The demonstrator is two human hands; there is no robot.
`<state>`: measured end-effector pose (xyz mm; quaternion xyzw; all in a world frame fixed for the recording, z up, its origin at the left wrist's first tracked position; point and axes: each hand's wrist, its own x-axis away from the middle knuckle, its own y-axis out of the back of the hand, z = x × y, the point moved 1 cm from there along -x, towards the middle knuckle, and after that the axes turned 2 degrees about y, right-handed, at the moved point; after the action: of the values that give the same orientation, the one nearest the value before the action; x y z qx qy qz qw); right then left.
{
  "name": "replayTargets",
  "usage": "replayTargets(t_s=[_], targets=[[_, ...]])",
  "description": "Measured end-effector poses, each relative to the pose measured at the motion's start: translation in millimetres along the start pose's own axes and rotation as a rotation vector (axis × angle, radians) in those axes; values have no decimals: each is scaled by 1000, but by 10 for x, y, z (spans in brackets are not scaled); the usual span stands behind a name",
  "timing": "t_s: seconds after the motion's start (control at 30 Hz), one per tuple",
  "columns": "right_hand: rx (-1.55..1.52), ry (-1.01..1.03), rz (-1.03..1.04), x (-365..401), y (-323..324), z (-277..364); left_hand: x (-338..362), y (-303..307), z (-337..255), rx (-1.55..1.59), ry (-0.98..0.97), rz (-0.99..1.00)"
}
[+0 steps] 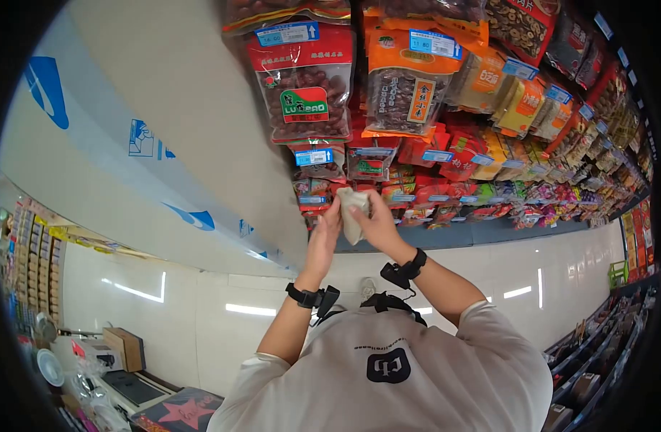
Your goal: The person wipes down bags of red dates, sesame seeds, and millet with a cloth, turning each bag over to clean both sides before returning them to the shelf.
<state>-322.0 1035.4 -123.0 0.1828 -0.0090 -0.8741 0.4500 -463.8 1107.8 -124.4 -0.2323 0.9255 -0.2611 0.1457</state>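
Observation:
A crumpled off-white cloth [353,219] is held up in front of the packet display. My right hand [379,229] grips it from the right, with the thumb across its front. On the other side my left hand [323,241] has its fingers stretched upward, and their tips touch the cloth's left edge. Just beyond the hands hang small red packets [315,189]. Higher up are a red bag of dates [305,86] and an orange bag of dark dried fruit [402,97], with blue price tags.
Rows of hanging food packets [518,147] run off to the right. A pale panel [179,144] with blue markings stands close on the left. Below are a glossy tiled floor [222,295] and a counter with a box [125,349]. Dark racks [597,353] stand at the lower right.

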Motion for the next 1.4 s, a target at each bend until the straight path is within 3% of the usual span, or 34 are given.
replayTargets(t_s=[0.07, 0.1, 0.2, 0.23, 0.3, 0.5, 0.7, 0.73, 0.8, 0.87, 0.97, 1.07, 1.17, 1.4], targets=[[-245, -140, -73, -103, 114, -132, -47, 98, -108, -240, -54, -170], [-222, -105, -89, -145, 184, -77, -86, 164, -108, -242, -126, -299], [-260, -206, -208, -259, 413, -218, -169, 469, -177, -447, -205, -449], [-287, -113, -225, -334, 467, -246, -196, 459, -283, -455, -209, -453], [-314, -132, -238, -438, 580, -252, -262, 430, -512, -511, -361, -548], [-502, -157, -199, -791, 774, -101, -722, 447, -858, -720, -484, -618], [-456, -113, -82, -1198, 884, 41, -1260, 522, -1085, -775, -658, -680], [-459, -110, -75, -1292, 866, 20, -1375, 578, -1092, -779, -663, -685], [-367, 52, -34, -1518, 758, -33, -1596, 746, -1075, -804, -470, -849], [-326, 98, -3, -1734, 601, -41, -1799, 960, -978, -758, -448, -863], [21, 301, -11, -1947, 372, -61, -1963, 983, -904, -689, -412, -864], [-78, 233, 84, -2070, 221, -184, -2021, 1064, -845, -655, -455, -852], [13, 298, 21, -2038, 243, -110, -1975, 1150, -870, -850, -435, -828], [-104, 353, 47, -1796, 341, 257, -1572, 745, -972, -896, -480, -786]])
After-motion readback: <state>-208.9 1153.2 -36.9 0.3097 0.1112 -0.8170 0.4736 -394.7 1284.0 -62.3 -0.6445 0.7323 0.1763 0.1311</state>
